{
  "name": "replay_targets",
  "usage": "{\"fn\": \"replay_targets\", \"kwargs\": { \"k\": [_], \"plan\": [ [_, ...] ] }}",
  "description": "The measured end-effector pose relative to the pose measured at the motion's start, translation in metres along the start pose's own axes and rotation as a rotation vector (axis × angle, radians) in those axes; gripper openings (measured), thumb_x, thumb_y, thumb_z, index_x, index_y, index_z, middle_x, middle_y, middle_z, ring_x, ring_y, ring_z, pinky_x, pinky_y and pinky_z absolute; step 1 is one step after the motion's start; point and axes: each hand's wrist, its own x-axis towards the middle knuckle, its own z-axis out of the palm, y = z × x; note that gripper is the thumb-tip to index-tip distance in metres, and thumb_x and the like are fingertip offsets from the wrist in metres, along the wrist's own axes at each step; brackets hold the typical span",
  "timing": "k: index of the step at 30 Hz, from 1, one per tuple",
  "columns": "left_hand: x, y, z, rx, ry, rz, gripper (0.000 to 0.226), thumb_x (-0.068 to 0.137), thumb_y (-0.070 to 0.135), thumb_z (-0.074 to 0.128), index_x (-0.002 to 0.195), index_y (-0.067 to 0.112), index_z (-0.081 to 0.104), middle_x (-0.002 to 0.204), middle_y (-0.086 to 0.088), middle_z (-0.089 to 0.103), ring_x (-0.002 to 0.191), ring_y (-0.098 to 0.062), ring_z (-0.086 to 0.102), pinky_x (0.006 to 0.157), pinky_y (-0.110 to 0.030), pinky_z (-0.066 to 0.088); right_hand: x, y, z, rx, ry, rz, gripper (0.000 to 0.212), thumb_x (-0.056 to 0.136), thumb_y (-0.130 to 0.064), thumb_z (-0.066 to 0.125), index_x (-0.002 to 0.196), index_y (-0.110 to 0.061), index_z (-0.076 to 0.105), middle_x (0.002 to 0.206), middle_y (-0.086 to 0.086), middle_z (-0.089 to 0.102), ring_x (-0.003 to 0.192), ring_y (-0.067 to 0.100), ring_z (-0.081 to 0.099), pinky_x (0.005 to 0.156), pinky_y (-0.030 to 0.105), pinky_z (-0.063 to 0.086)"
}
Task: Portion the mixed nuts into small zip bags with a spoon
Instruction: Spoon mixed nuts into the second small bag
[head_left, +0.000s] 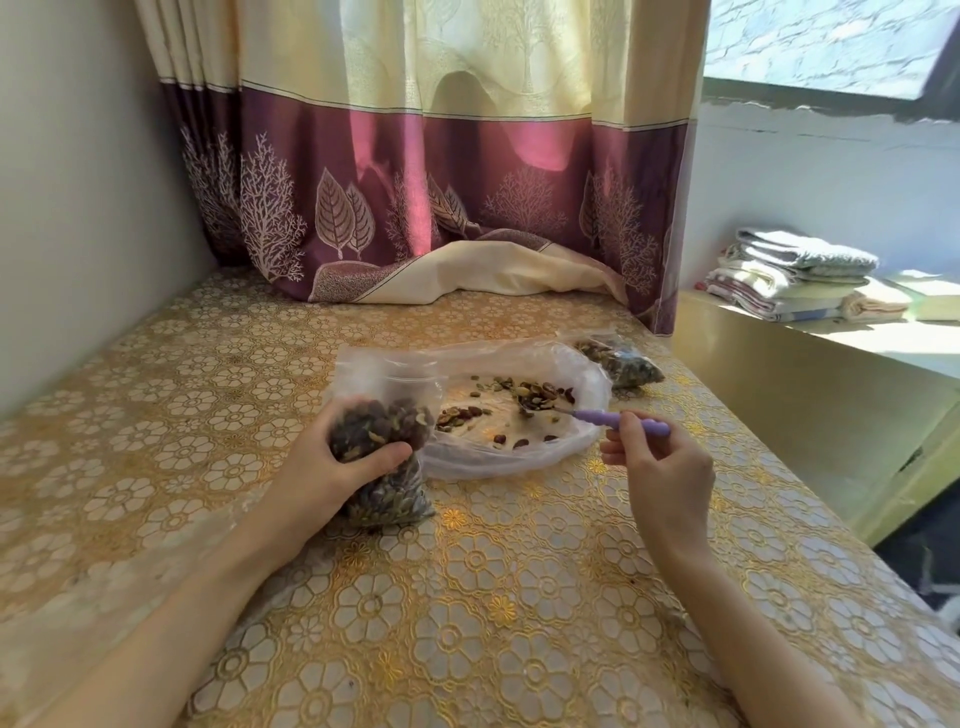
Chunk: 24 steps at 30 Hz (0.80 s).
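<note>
Gripping a small clear zip bag (382, 457) nearly full of mixed nuts, the left hand (332, 462) has thumb and fingers curled round the bag's middle, bag upright on the gold floral-patterned tablecloth (467, 597), touching the near-left edge of the large clear plastic bag (582, 374). That large bag lies spread open and flat, with scattered brown and green nuts (524, 395) inside. Right hand (660, 467), just near-right of the large bag, pinches the purple handle of a small spoon (597, 417) between curled fingers; spoon bowl lies among the nuts, loaded. Second filled small zip bag (623, 364) lies at the large bag's far-right edge. Purple-and-cream curtain (415, 182) hangs beyond; folded towels (800, 275) far right.
</note>
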Motion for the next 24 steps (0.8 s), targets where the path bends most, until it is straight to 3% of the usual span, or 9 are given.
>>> {"fn": "replay_targets", "kwargs": {
  "k": [5, 13, 19, 24],
  "plan": [
    [-0.001, 0.002, 0.001, -0.018, 0.001, -0.017, 0.048, 0.05, 0.041, 0.076, 0.094, 0.038, 0.058, 0.097, 0.012, 0.065, 0.089, 0.001, 0.059, 0.07, -0.019, 0.045, 0.004, -0.017, 0.004, 0.144, -0.011, -0.053, 0.014, 0.093, -0.014, 0.056, 0.092, -0.005, 0.067, 0.07, -0.012, 0.072, 0.061, 0.006, 0.066, 0.062, 0.02, 0.055],
    [-0.001, 0.002, 0.001, -0.026, -0.013, -0.023, 0.044, 0.051, 0.041, 0.077, 0.091, 0.042, 0.058, 0.1, 0.009, 0.065, 0.09, -0.001, 0.059, 0.069, -0.018, 0.044, -0.002, -0.07, 0.014, 0.399, -0.194, -0.152, 0.015, 0.095, -0.007, 0.053, 0.086, -0.005, 0.065, 0.073, -0.006, 0.074, 0.062, 0.013, 0.064, 0.06, 0.02, 0.053],
    [0.0, 0.002, 0.001, -0.056, -0.016, -0.021, 0.048, 0.051, 0.039, 0.077, 0.094, 0.04, 0.058, 0.102, 0.007, 0.064, 0.094, -0.004, 0.059, 0.071, -0.019, 0.045, -0.014, -0.083, 0.021, 0.443, -0.328, -0.16, 0.013, 0.091, -0.005, 0.056, 0.088, -0.011, 0.067, 0.068, 0.005, 0.07, 0.063, 0.018, 0.067, 0.06, 0.023, 0.054],
    [0.0, 0.002, 0.0, -0.054, -0.027, -0.014, 0.048, 0.053, 0.04, 0.076, 0.098, 0.041, 0.059, 0.103, 0.011, 0.063, 0.09, 0.004, 0.058, 0.068, -0.015, 0.044, -0.016, -0.083, 0.021, 0.41, -0.437, -0.21, 0.014, 0.09, 0.003, 0.054, 0.096, -0.002, 0.065, 0.076, 0.011, 0.068, 0.065, 0.015, 0.066, 0.061, 0.022, 0.054]
  ]
}}
